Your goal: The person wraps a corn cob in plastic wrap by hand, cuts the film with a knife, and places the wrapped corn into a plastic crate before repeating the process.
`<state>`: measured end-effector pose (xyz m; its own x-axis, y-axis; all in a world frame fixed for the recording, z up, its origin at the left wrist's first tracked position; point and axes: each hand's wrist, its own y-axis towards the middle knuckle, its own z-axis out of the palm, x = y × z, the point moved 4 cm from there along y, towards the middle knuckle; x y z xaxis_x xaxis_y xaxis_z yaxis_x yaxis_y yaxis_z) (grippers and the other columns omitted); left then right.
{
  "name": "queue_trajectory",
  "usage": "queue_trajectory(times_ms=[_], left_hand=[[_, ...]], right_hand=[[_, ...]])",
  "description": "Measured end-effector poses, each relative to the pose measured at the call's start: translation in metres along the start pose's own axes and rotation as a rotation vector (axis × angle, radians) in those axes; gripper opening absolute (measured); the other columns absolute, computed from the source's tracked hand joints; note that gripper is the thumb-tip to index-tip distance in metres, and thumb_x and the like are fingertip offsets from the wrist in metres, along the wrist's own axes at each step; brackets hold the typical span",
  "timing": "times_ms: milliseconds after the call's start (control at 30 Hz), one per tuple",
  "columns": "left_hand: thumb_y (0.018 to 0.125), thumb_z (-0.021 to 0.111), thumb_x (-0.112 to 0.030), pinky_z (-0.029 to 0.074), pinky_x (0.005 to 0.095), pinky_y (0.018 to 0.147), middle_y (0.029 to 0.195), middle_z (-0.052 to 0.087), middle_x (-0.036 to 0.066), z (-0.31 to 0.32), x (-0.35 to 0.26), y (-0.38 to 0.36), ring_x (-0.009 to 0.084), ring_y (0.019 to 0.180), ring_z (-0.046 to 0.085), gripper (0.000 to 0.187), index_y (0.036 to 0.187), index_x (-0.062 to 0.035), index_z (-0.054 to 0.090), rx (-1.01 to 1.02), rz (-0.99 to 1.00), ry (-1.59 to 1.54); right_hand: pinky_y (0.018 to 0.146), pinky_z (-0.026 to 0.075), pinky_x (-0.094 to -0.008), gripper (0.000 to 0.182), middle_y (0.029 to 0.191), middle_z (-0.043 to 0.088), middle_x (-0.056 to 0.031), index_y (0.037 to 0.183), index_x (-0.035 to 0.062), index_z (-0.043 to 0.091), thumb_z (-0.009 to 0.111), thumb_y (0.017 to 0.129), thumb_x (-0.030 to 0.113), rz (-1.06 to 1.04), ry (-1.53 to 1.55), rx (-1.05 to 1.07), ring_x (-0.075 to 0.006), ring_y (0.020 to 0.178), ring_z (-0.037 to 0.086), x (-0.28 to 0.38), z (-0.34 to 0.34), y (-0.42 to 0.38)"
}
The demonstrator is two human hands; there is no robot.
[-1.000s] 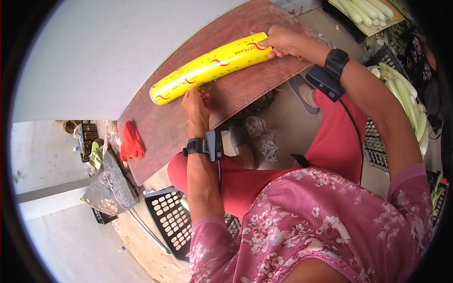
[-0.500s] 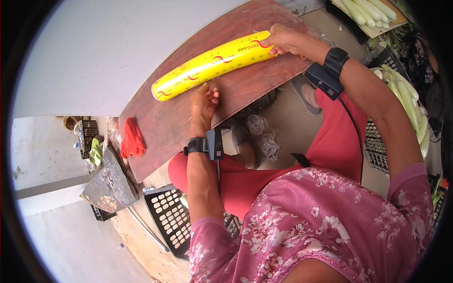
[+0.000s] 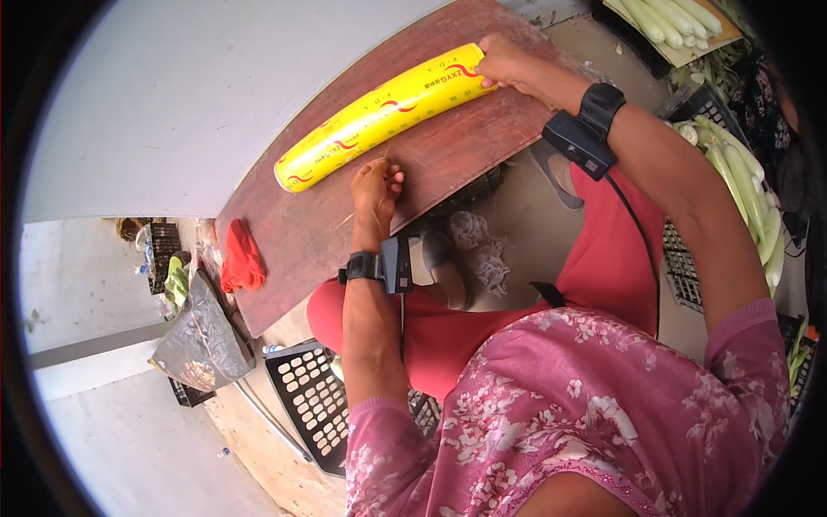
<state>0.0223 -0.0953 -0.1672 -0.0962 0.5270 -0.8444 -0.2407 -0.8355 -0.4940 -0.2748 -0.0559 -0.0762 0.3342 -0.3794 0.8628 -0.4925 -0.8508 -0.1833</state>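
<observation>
A yellow roll of cling film [image 3: 379, 116] with red and green print lies slantwise across the reddish-brown table. My right hand [image 3: 506, 65] is closed around its far right end, thumb on top. Just below the roll's middle is my left hand [image 3: 376, 188], its fingers curled in towards the palm and apart from the roll. A thin pale strand seems to show by those fingertips, too fine to make out. Each wrist wears a black strap with a small box.
A red cloth [image 3: 242, 257] lies at the table's left end. Below stands a black plastic crate [image 3: 310, 401]. Crumpled clear plastic [image 3: 493, 267] is on the floor by my foot. Pale green stalk vegetables [image 3: 745, 185] fill a crate at right; more lie on a board [image 3: 719, 47] behind.
The roll's right end has shifted up and a little left with my right hand, while its left end has dropped slightly. My left hand has moved slightly down, its fingers more curled.
</observation>
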Motion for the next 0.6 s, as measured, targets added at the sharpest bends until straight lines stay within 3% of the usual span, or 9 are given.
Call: queue_trajectory(times_ms=[333,433,533,600], left_hand=[[0.092,0.053,-0.01,0.043,0.0238,0.044,0.077,0.061,0.007,-0.002,-0.006,-0.006,0.0153,0.057,0.059,0.006,0.096,-0.0059,0.054,-0.068,0.003,0.013],[0.092,0.053,-0.01,0.044,0.0243,0.046,0.078,0.061,0.007,-0.014,-0.016,-0.007,0.0155,0.058,0.059,0.006,0.096,-0.0059,0.054,-0.098,0.027,-0.031],[0.091,0.054,-0.01,0.044,0.0241,0.046,0.077,0.061,0.007,-0.034,-0.038,-0.015,0.0157,0.059,0.059,0.007,0.096,-0.006,0.054,-0.16,0.049,-0.047],[0.09,0.055,-0.01,0.044,0.0235,0.046,0.076,0.061,0.007,-0.05,-0.051,-0.02,0.0158,0.058,0.059,0.008,0.096,-0.0059,0.055,-0.221,0.049,-0.018]], right_hand=[[0.037,0.033,-0.0251,0.02,0.065,0.063,-0.0095,0.102,-0.0015,0.062,0.056,0.083,0.003,0.053,-0.155,0.015,-0.0097,0.042,0.049,0.0,0.001,0.022],[0.038,0.035,-0.0241,0.023,0.068,0.064,-0.0095,0.105,-0.0017,0.062,0.055,0.083,0.003,-0.036,-0.082,0.074,-0.009,0.045,0.051,0.0,-0.003,0.028],[0.04,0.039,-0.0249,0.028,0.081,0.066,-0.0146,0.107,-0.005,0.059,0.045,0.083,0.001,-0.12,-0.023,0.099,-0.0123,0.054,0.059,0.003,-0.003,0.03],[0.041,0.039,-0.0217,0.028,0.078,0.065,-0.0102,0.11,-0.002,0.06,0.05,0.084,-0.001,-0.094,0.008,0.12,-0.0087,0.055,0.058,0.002,-0.003,0.029]])
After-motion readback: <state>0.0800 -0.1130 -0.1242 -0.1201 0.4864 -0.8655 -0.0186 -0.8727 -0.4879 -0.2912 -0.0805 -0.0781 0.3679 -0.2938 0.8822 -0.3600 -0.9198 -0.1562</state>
